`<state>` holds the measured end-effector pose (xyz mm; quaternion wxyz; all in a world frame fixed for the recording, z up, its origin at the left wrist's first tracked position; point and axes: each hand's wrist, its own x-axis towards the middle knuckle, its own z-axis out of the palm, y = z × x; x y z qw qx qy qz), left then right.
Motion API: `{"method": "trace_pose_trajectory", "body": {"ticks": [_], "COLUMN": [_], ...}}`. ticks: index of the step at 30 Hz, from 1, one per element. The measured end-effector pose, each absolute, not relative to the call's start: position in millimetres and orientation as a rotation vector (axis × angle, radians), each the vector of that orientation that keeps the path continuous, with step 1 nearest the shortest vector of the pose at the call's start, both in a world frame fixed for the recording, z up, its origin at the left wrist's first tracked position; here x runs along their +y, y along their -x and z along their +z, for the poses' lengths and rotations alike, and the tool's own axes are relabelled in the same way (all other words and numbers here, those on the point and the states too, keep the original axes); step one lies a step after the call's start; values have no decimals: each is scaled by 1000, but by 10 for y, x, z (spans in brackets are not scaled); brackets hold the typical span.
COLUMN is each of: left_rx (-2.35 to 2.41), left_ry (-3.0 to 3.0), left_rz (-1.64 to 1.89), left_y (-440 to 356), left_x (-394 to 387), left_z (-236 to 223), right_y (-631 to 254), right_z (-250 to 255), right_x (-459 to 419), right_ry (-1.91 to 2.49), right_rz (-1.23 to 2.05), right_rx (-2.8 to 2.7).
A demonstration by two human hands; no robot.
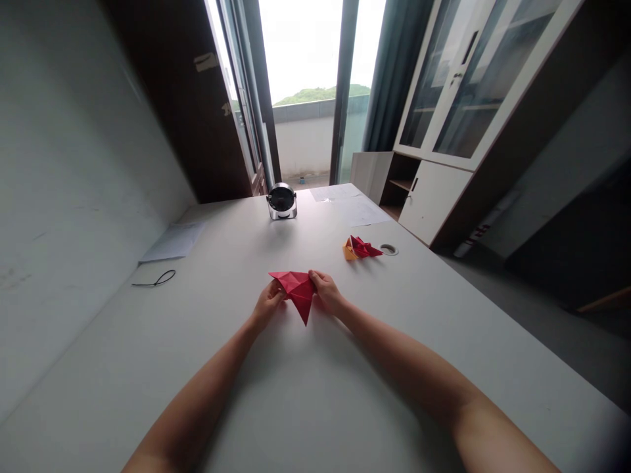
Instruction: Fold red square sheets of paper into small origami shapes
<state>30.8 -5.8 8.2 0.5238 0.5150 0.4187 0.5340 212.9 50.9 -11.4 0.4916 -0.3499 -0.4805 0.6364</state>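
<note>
A piece of folded red paper [298,289] is held just above the white table, with creased facets on top and one sharp point hanging toward me. My left hand [269,301] pinches its left side, thumb and fingers closed on the edge. At the upper right corner, my right hand [324,289] grips the paper between thumb and fingers. Parts of the fingers on both sides are hidden behind the sheet. Beyond my right hand lie folded red paper pieces [362,247] together with an orange one [349,251].
The white table [236,249] bears a round black-and-silver device [282,201] at its far side. A roll of tape [389,249] lies right of the folded pieces. Papers [172,242] and a black cable tie [156,281] are at left; more sheets [362,211] lie far right.
</note>
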Motion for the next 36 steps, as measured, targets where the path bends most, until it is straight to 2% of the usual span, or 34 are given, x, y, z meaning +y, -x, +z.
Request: {"method": "trace_pose_trajectory", "body": {"ticks": [8,14,17,26,36], "left_rx": [1056,1020,1046,1143,1120], "left_ry": [-873,-1018,-1076,-967,-1111], "left_rz": [1445,1256,1232,1506,1346], "left_y": [-248,-350,-393,-258,-282], "left_x": [41,-49,-81,32,9], "left_z": [-27,-21,-30,-58,-77], "right_y": [-2130,-2103,-2091,-2103,-2076], "right_z": [-103,-94,-128,-86,-9], "right_x": [487,452,449,370,261], "right_ry": [832,832,854,977,878], "right_rz": [1567,1554,1435,792,1008], "right_rx": [-1211,-1321,-1392,-1761,-1960]}}
